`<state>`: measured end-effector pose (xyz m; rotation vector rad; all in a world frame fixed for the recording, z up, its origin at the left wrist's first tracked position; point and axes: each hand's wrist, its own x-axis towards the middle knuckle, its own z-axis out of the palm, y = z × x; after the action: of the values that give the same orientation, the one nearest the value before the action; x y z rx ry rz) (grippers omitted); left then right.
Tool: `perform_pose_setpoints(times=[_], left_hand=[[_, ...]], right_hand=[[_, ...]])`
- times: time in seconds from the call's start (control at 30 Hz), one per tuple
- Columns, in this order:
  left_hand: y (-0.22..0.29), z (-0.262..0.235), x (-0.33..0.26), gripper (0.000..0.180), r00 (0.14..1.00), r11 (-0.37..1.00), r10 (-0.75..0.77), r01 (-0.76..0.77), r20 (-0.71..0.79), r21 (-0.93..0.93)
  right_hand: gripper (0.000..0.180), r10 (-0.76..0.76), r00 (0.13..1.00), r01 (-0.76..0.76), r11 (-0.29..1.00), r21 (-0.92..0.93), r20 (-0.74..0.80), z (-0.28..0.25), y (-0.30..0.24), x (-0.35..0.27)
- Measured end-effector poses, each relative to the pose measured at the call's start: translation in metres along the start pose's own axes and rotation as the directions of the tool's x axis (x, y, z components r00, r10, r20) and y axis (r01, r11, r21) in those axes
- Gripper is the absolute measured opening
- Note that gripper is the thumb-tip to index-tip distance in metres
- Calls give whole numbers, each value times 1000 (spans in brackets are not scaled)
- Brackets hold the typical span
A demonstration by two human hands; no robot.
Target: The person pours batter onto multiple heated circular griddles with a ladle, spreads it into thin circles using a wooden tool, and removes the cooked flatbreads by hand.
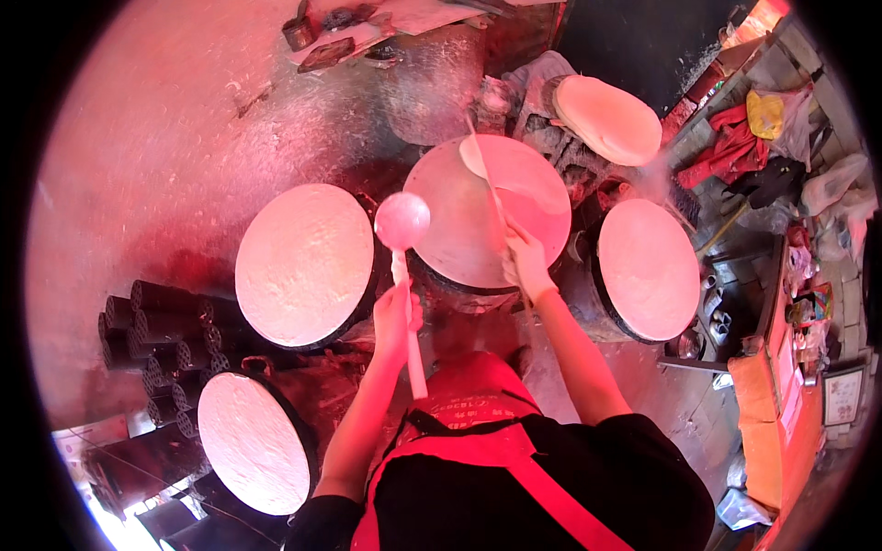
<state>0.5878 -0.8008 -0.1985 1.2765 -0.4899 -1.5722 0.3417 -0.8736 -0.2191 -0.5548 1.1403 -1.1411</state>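
My left hand (395, 323) is closed around the pale handle of a ladle (401, 220), whose round bowl hangs over the near left edge of the middle griddle (446, 225). In my right hand (527, 261) is a long thin scraper (487, 174), slanting across that griddle. Its far end passes by a small patch of white batter (472, 158). On the griddle's right side lies a smooth, pinker area, perhaps a thin layer; the red light makes this hard to tell. Pale sheets of batter or pancake cover the left griddle (305, 266) and the right griddle (649, 268).
Another covered griddle (253, 445) stands at lower left, beside stacked black coal briquettes (170, 326). Beyond the middle griddle are a large vat (432, 87) and a pale oval pile, seemingly flat pancakes (608, 119). An orange-covered counter (761, 441) runs along the right.
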Motion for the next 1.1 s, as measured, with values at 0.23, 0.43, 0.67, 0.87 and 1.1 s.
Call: perform_pose_setpoints(times=[0.23,0.43,0.67,0.87,1.1], left_hand=[[-24,-25,-61,30,999,994,-37,37,6,104],[-46,-9,-87,46,994,995,-85,88,-61,42],[-81,25,-110,39,959,998,-45,33,-278,-50],[-107,58,-130,30,924,996,-35,3,-380,-85],[-135,80,-151,31,866,968,-24,-104,-499,-227]], right_hand=[[39,-276,901,219,955,-198,-336,-53,43,-43],[42,-143,990,136,951,-277,-8,-31,17,-2],[42,116,983,-35,884,-467,146,-100,-40,-30],[38,-116,967,208,872,-444,225,-135,-45,57],[39,302,787,83,812,-578,538,-141,-81,46]])
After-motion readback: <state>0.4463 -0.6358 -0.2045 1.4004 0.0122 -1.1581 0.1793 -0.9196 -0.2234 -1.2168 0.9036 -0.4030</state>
